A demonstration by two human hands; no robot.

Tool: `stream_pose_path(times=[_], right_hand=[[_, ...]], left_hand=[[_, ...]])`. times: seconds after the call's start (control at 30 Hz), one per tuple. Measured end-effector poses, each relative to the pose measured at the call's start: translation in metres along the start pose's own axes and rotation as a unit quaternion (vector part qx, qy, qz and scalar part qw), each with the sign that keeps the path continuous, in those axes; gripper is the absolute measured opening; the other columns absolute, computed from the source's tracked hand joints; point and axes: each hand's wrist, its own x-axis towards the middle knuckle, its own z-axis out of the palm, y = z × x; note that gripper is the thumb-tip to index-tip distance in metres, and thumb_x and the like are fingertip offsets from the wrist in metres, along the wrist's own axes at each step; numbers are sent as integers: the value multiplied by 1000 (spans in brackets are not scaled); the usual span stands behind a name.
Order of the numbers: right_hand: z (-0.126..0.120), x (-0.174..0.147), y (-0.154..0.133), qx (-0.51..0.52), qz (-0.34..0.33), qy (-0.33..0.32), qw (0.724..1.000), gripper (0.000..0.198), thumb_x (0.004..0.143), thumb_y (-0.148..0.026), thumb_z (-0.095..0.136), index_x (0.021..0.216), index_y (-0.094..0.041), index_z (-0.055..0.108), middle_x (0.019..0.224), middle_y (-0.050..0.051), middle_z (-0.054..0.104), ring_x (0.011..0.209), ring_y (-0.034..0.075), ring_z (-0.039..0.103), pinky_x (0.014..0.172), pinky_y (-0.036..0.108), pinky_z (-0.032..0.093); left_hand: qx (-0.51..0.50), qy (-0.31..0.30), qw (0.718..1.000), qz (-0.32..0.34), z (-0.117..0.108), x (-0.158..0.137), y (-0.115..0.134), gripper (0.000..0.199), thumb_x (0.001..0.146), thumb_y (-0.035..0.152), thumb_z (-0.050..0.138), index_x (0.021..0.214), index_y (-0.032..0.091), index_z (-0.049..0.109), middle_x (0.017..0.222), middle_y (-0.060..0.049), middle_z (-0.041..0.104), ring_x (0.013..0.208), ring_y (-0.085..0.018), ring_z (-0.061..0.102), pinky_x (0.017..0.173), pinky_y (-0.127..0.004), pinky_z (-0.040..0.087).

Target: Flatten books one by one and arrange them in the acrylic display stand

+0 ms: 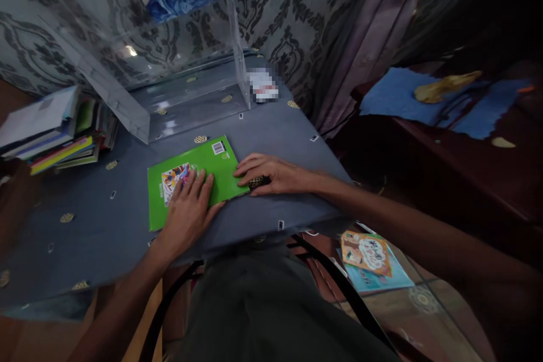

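Observation:
A green book (227, 178) lies closed on the grey patterned tablecloth, turned slightly, with a barcode at its far right corner and a colourful picture on the left part of its cover. My left hand (190, 203) rests flat on the cover with its fingers stretched out, partly hiding the picture. At the book's right edge is my right hand (271, 174), fingertips touching the edge and the thumb apart from the fingers near the lower corner. A dark gap shows between that thumb and the fingers.
A clear acrylic stand (190, 116) stands behind the book. Stacked books (63, 136) are at the left, and a blurred white item (263, 85) lies at the back right. Right of the table are a blue cloth (390, 96) and, lower down, more books (369, 257).

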Motion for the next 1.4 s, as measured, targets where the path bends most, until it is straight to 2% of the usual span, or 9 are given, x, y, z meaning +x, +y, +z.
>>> stream_pose_path(times=[0.17, 0.27, 0.43, 0.63, 0.87, 1.07, 1.27, 1.4], right_hand=[[0, 2, -1, -29, -25, 3, 999, 27, 88, -25, 75, 114, -18, 75, 119, 13, 71, 121, 24, 58, 104, 45, 48], [-3, 4, 0, -47, -14, 4, 999, 32, 88, -25, 75, 120, -21, 73, 125, 12, 69, 121, 24, 57, 104, 45, 47], [-7, 9, 3, -48, -2, -25, 999, 39, 85, -26, 78, 122, -22, 73, 126, 11, 69, 123, 24, 56, 105, 44, 46], [-8, 11, 2, -58, -7, -36, 998, 39, 85, -27, 78, 123, -21, 72, 126, 12, 69, 123, 25, 54, 105, 45, 46], [-8, 14, 10, -24, -31, -26, 999, 30, 93, -39, 70, 114, -20, 76, 113, 11, 74, 115, 23, 58, 100, 42, 49], [-10, 20, 14, 20, -16, -18, 1000, 36, 94, -52, 64, 107, -22, 79, 104, 9, 76, 107, 21, 62, 95, 39, 49], [-7, 19, 8, 14, -8, -14, 1000, 37, 99, -49, 57, 99, -21, 81, 104, 10, 74, 107, 21, 60, 95, 40, 49], [-5, 16, 7, -13, -12, -8, 1000, 35, 98, -48, 60, 102, -20, 80, 109, 11, 73, 110, 22, 59, 96, 42, 49]], left_hand=[[18, 3, 1000, 7, 1, 2, 1, 57, 103, 50, 38, 139, 8, 54, 144, -22, 57, 138, -38, 51, 112, -54, 42], [4, 6, 1000, 9, 0, 3, 0, 53, 105, 46, 35, 138, 10, 56, 141, -21, 61, 135, -36, 54, 110, -53, 45], [-27, -4, 1000, 2, -2, 4, 0, 49, 104, 42, 37, 138, 12, 56, 141, -21, 60, 136, -37, 53, 109, -57, 45], [-24, -3, 1000, -6, -1, 3, 3, 49, 104, 43, 40, 139, 11, 55, 142, -22, 59, 136, -37, 53, 110, -56, 45], [0, 9, 1000, -5, 1, 1, 6, 51, 103, 45, 41, 137, 10, 55, 141, -21, 60, 134, -37, 55, 109, -53, 46], [2, 8, 1000, 7, -3, 4, 4, 54, 104, 48, 39, 135, 8, 57, 140, -21, 61, 132, -37, 56, 108, -52, 48], [-14, -4, 1000, 5, -5, 2, 1, 56, 103, 52, 38, 138, 12, 56, 142, -19, 60, 132, -35, 56, 108, -52, 47], [-39, -3, 999, 3, -6, 0, -1, 61, 101, 58, 40, 140, 14, 55, 143, -18, 60, 134, -35, 54, 109, -52, 47]])
